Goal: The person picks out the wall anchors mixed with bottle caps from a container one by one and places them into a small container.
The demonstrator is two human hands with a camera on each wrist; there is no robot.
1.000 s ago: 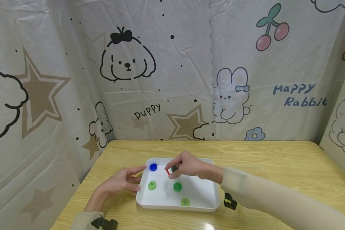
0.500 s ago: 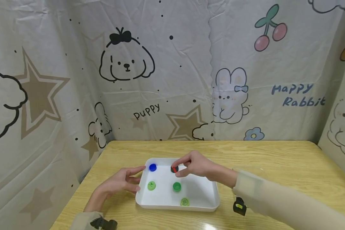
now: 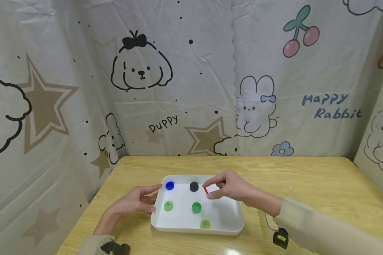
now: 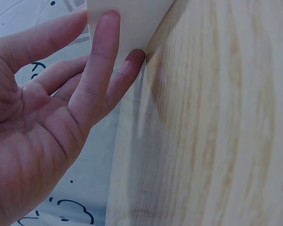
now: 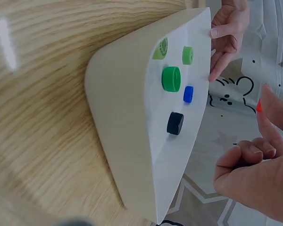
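Above the back right part of a white tray (image 3: 221, 216), my right hand (image 3: 234, 186) pinches a red bottle cap (image 3: 205, 190) edge-on between thumb and forefinger; only a red sliver shows in the right wrist view. My left hand (image 3: 131, 202) rests its fairly straight fingers against the tray's left wall, also seen in the left wrist view. Inside lie a blue cap (image 3: 170, 185) at back left, a black cap (image 3: 194, 186) at back middle, a green cap (image 3: 196, 207) in the centre, and light green caps, one (image 3: 168, 206) at left and another (image 3: 205, 224) near the front.
The tray stands on a wooden table (image 3: 306, 177). A printed curtain (image 3: 191, 88) with cartoon figures hangs behind and at both sides. A black strapped device (image 3: 281, 238) hangs by the right sleeve (image 3: 325, 225).
My right hand has moved right with the red cap, past the black cap, which now shows fully. The left hand and the caps in the tray stay in place.
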